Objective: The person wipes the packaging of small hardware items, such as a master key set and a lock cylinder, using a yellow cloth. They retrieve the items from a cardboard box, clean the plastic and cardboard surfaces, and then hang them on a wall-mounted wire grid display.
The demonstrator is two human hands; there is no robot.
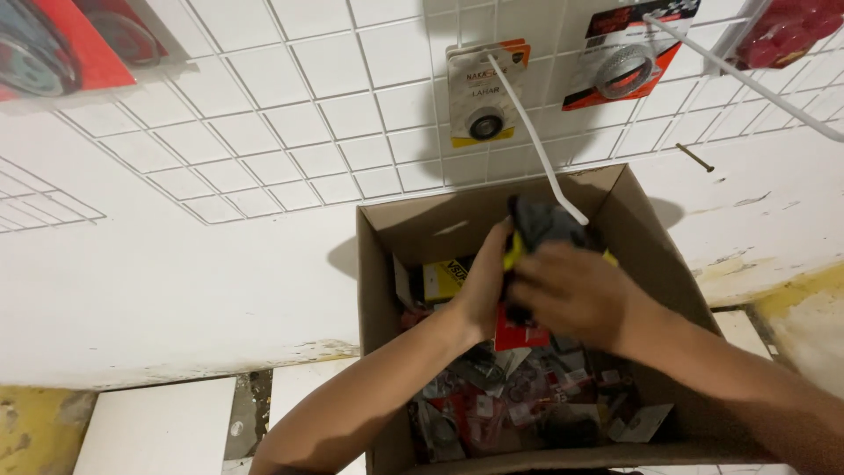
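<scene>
An open cardboard box (380,290) stands against a white wall and is full of several small packaged parts. Above its middle, my left hand (485,286) and my right hand (576,295) both grip a packaged part (538,224) with a dark grey piece, a yellow card and a red lower edge. My left hand holds its left side and my right hand covers its front. The package is blurred, so its exact kind is unclear.
A white wire grid (290,114) hangs on the wall with carded parts on hooks: a yellow one (482,92) and a red one (626,54). A long white hook (541,149) reaches down over the box. Red packages (53,44) hang at the top left.
</scene>
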